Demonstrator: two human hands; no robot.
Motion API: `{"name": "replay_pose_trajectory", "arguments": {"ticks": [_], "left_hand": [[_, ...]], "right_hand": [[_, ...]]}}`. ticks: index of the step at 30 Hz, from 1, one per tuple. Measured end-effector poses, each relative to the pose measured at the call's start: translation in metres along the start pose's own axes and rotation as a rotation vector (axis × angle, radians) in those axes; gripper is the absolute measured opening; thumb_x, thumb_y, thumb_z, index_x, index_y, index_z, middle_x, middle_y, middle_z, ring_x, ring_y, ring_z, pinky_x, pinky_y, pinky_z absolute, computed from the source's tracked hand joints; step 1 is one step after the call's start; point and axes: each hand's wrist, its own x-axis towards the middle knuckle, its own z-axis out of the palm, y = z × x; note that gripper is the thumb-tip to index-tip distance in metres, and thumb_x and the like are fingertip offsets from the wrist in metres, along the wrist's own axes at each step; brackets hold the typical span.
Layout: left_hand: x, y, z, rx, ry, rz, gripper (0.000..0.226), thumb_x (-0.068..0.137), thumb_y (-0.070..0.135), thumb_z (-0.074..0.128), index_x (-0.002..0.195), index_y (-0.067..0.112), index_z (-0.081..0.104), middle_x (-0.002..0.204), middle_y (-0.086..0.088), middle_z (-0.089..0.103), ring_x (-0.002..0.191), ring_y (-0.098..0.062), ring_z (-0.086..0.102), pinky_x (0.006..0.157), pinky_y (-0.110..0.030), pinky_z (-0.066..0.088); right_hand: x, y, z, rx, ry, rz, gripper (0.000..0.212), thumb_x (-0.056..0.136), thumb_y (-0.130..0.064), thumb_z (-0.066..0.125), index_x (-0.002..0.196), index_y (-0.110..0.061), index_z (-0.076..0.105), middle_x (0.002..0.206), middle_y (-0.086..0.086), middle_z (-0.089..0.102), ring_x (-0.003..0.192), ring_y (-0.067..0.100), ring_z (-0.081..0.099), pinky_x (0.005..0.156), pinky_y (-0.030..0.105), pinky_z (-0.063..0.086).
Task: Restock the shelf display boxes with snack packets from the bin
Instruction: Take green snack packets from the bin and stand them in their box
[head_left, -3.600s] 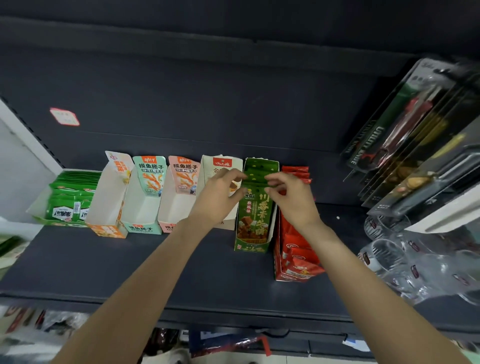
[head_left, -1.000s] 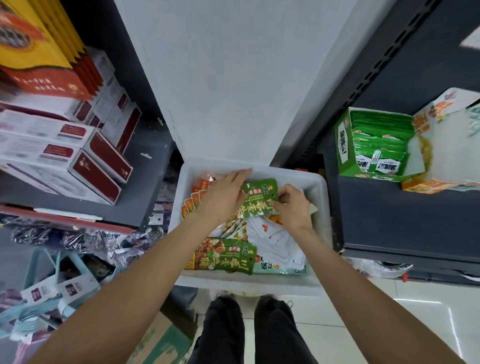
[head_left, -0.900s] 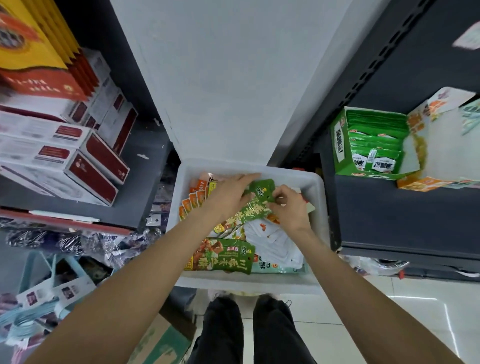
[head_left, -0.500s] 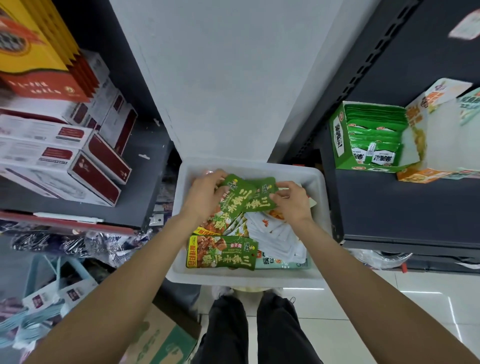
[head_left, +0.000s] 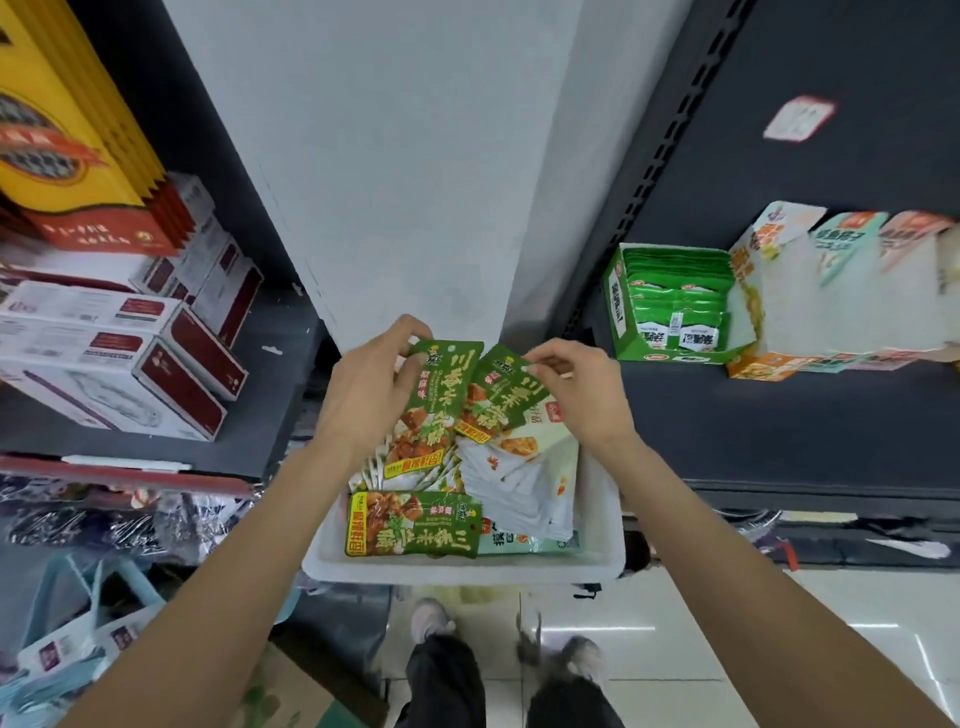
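A white plastic bin (head_left: 602, 535) below me holds snack packets. My left hand (head_left: 363, 395) pinches the top of a green packet (head_left: 441, 405) lifted above the bin. My right hand (head_left: 576, 395) pinches the top corner of a second green packet (head_left: 498, 400) beside it. Another green packet (head_left: 415, 525) lies flat at the bin's near edge, next to a stack of white packets (head_left: 524, 483). On the dark shelf (head_left: 779, 426) to the right stand a green display box (head_left: 670, 306) full of packets and pale open display boxes (head_left: 841, 291).
A white pillar (head_left: 415, 156) rises behind the bin. On the left shelf lie white and maroon cartons (head_left: 114, 374) with yellow boxes (head_left: 57, 135) above. Bags (head_left: 67, 639) sit on the floor at left. My legs and shoes (head_left: 431, 623) show below the bin.
I turned from the shelf's green display box to the bin. Both hands dug into the packets, and each has lifted a green packet up out of the bin.
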Motion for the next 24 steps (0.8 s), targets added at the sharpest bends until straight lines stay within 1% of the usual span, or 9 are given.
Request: {"name": "replay_pose_trajectory", "arguments": {"ticks": [3,5,8,11,13,15,18,21,24], "left_hand": [[0.000,0.038,0.001,0.022,0.036,0.065,0.008,0.098,0.026,0.047,0.105,0.027,0.051,0.095,0.005,0.064,0.065,-0.018,0.063,0.064,-0.036,0.050],[0.001,0.068,0.007,-0.028,0.057,0.073,0.010,0.098,0.024,0.047,0.104,0.022,0.054,0.090,0.004,0.062,0.069,-0.019,0.063,0.068,-0.039,0.051],[0.003,0.116,0.025,-0.079,0.107,0.103,0.008,0.096,0.022,0.050,0.101,0.019,0.056,0.082,0.003,0.063,0.079,-0.022,0.063,0.073,-0.041,0.052],[0.003,0.166,0.048,-0.122,0.154,0.127,0.004,0.094,0.020,0.053,0.095,0.018,0.057,0.077,-0.001,0.065,0.076,-0.025,0.062,0.072,-0.042,0.053],[0.003,0.200,0.066,-0.161,0.191,0.144,0.003,0.093,0.016,0.056,0.091,0.016,0.058,0.079,-0.002,0.065,0.077,-0.023,0.061,0.075,-0.039,0.052],[0.003,0.235,0.085,-0.192,0.210,0.156,0.005,0.092,0.013,0.057,0.088,0.015,0.059,0.082,0.001,0.064,0.078,-0.018,0.061,0.075,-0.025,0.050],[0.004,0.283,0.118,-0.257,0.261,0.163,0.004,0.091,0.012,0.058,0.088,0.013,0.061,0.081,0.005,0.063,0.072,-0.012,0.058,0.063,-0.006,0.039],[0.009,0.326,0.153,-0.291,0.274,0.210,0.004,0.091,0.012,0.059,0.089,0.013,0.061,0.080,0.008,0.061,0.072,-0.005,0.054,0.065,-0.006,0.039],[0.019,0.364,0.184,-0.295,0.231,0.255,0.003,0.090,0.012,0.060,0.089,0.012,0.063,0.081,0.004,0.064,0.072,-0.006,0.055,0.067,-0.016,0.044]], "right_hand": [[-0.004,0.003,-0.040,-0.029,0.050,-0.070,0.014,0.087,-0.005,0.063,0.091,-0.015,0.072,0.087,-0.001,0.068,0.074,0.006,0.059,0.067,0.008,0.045],[-0.008,0.009,-0.070,-0.066,0.089,-0.129,0.013,0.087,-0.006,0.063,0.092,-0.014,0.072,0.090,0.002,0.068,0.079,0.011,0.060,0.071,0.012,0.043],[-0.017,0.023,-0.117,-0.091,0.140,-0.184,0.013,0.087,-0.005,0.063,0.094,-0.013,0.072,0.093,0.003,0.068,0.083,0.013,0.059,0.073,0.018,0.042],[-0.024,0.042,-0.169,-0.089,0.201,-0.209,0.015,0.088,-0.004,0.061,0.096,-0.012,0.071,0.096,0.004,0.067,0.084,0.013,0.058,0.076,0.019,0.042],[-0.029,0.058,-0.203,-0.113,0.219,-0.221,0.015,0.089,-0.005,0.060,0.097,-0.013,0.071,0.097,0.003,0.067,0.085,0.012,0.057,0.076,0.019,0.041],[-0.034,0.076,-0.237,-0.145,0.224,-0.230,0.015,0.089,-0.006,0.060,0.097,-0.013,0.071,0.098,0.004,0.067,0.086,0.014,0.058,0.077,0.022,0.043],[-0.045,0.107,-0.284,-0.175,0.242,-0.218,0.015,0.089,-0.006,0.060,0.097,-0.013,0.070,0.100,0.005,0.067,0.090,0.019,0.060,0.079,0.028,0.046],[-0.055,0.136,-0.328,-0.210,0.273,-0.198,0.016,0.090,-0.005,0.059,0.098,-0.012,0.070,0.101,0.003,0.067,0.089,0.015,0.059,0.077,0.024,0.044],[-0.055,0.161,-0.368,-0.216,0.320,-0.185,0.016,0.090,-0.004,0.059,0.097,-0.011,0.071,0.101,0.003,0.067,0.086,0.010,0.056,0.074,0.018,0.040]]}}
